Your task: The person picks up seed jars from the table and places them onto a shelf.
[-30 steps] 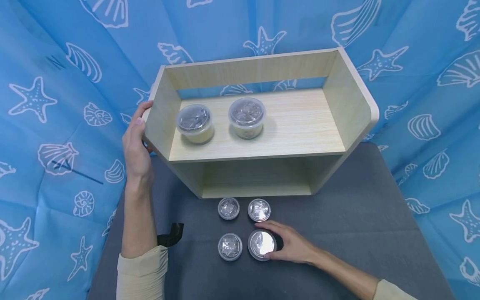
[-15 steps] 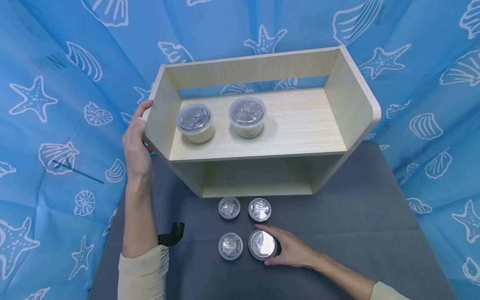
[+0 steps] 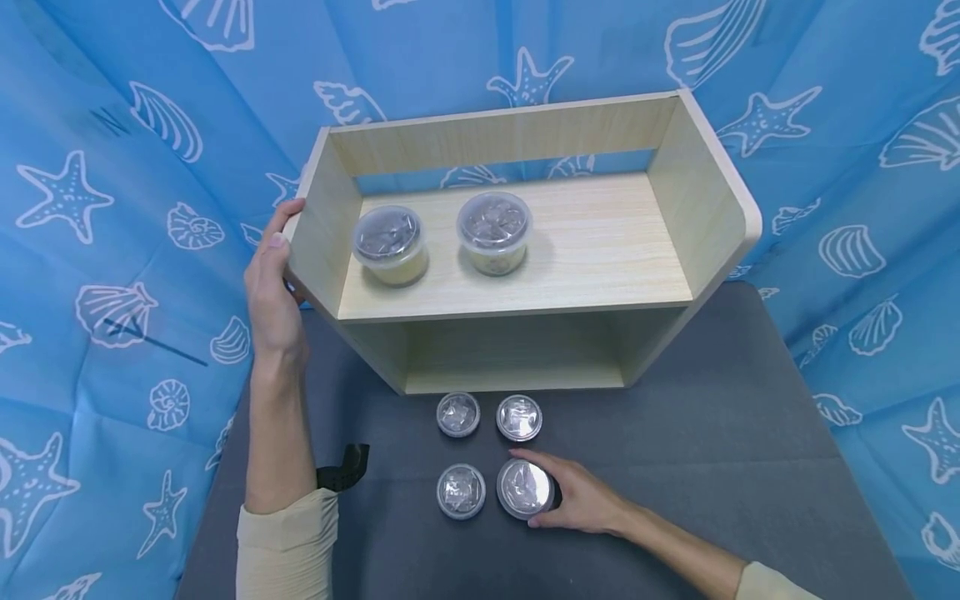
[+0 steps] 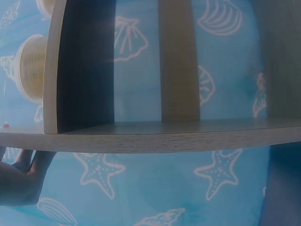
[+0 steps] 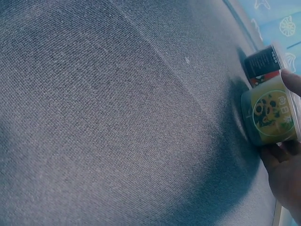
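My left hand point(image 3: 274, 292) grips the left side panel of a light wooden two-level shelf unit point(image 3: 525, 292). In the left wrist view its fingers point(image 4: 42, 162) lie along the panel's outer face. My right hand point(image 3: 577, 496) holds a round lidded plastic tub point(image 3: 523, 488) on the table, thumb and fingers around its side. The right wrist view shows a sunflower picture on this tub's yellow label point(image 5: 273, 113). Close by stand three smaller lidded tubs: front left point(image 3: 461, 492), back left point(image 3: 458, 415) and back right point(image 3: 519, 418).
Two larger lidded tubs, one at the left point(image 3: 390, 246) and one near the middle point(image 3: 495, 233), stand on the upper shelf board. The unit rests on a dark grey cloth-covered table point(image 3: 720, 433). A blue curtain point(image 3: 825, 167) with white shells hangs behind and at both sides.
My right thumb has slid off the tub's lid edge down to its near side. The left hand, the shelf unit and the tubs stay in place.
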Action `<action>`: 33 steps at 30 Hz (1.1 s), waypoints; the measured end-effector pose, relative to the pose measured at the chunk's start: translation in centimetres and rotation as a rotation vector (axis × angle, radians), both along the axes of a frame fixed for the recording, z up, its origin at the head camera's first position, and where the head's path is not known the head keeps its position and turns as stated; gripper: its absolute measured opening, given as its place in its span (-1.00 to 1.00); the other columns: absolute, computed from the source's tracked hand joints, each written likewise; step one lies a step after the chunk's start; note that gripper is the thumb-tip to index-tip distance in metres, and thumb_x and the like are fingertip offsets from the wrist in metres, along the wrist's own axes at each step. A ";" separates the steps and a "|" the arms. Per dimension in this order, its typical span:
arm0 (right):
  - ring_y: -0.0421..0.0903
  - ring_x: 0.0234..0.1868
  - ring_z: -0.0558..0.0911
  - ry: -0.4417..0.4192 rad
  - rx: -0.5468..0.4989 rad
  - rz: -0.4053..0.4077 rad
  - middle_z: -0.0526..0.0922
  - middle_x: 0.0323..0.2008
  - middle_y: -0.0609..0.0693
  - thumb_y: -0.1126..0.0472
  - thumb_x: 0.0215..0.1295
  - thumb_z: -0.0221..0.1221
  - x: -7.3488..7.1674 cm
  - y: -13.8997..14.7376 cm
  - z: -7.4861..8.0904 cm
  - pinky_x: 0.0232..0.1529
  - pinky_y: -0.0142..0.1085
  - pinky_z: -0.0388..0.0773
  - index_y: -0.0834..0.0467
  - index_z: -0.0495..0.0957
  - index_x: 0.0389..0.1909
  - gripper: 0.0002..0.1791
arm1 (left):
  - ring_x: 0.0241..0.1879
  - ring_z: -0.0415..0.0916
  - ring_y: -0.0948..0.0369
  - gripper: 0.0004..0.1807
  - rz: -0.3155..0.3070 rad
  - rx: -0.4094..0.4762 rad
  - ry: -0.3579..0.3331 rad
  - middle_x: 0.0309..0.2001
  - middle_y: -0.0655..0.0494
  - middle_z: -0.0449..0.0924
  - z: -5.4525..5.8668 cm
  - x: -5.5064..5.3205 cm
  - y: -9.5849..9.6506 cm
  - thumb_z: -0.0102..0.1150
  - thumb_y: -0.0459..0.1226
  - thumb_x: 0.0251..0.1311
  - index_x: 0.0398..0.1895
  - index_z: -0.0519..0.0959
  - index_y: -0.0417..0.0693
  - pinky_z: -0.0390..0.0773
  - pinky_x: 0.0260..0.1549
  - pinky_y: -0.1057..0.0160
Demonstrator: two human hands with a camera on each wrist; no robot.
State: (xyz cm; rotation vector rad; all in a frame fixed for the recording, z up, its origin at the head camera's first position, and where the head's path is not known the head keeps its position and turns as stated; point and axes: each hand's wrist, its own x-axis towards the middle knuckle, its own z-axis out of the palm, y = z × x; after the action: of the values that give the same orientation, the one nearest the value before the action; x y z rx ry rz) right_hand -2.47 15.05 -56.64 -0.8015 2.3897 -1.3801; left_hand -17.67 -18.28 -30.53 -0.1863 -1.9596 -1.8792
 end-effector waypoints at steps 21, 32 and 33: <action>-0.03 0.29 0.47 0.035 0.012 0.034 0.47 0.29 -0.13 0.02 -0.10 0.55 0.2 0.7 3.0 0.24 -0.02 0.41 -0.04 0.31 0.44 0.01 | -0.54 0.18 0.19 -0.54 -0.011 0.021 0.020 -0.31 0.00 0.41 0.1 0.0 0.1 -0.27 -0.15 0.48 0.27 0.54 0.06 0.11 -0.62 0.26; -0.06 0.25 0.49 0.083 -0.016 0.031 0.49 0.26 -0.14 -0.02 -0.09 0.55 -0.4 1.8 5.9 0.22 0.01 0.41 -0.04 0.33 0.44 0.00 | -0.58 0.10 0.19 -0.53 -0.004 0.016 0.016 -0.41 0.05 0.35 0.0 0.0 0.1 -0.28 -0.15 0.47 0.26 0.55 0.05 0.07 -0.63 0.26; -0.07 0.24 0.49 0.096 -0.021 0.032 0.50 0.25 -0.14 -0.04 -0.08 0.55 -0.5 1.9 6.1 0.21 0.00 0.42 -0.04 0.32 0.44 0.00 | -0.60 0.08 0.19 -0.53 -0.006 0.020 0.017 -0.44 0.05 0.33 0.0 0.0 0.1 -0.28 -0.15 0.47 0.26 0.54 0.05 0.07 -0.63 0.26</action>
State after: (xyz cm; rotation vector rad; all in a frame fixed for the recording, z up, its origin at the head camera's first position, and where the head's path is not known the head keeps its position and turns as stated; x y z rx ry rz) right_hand -2.94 16.97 -50.51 -0.9271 2.4257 -1.3868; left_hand -17.68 -18.22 -30.51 -0.2023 -1.9298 -1.8943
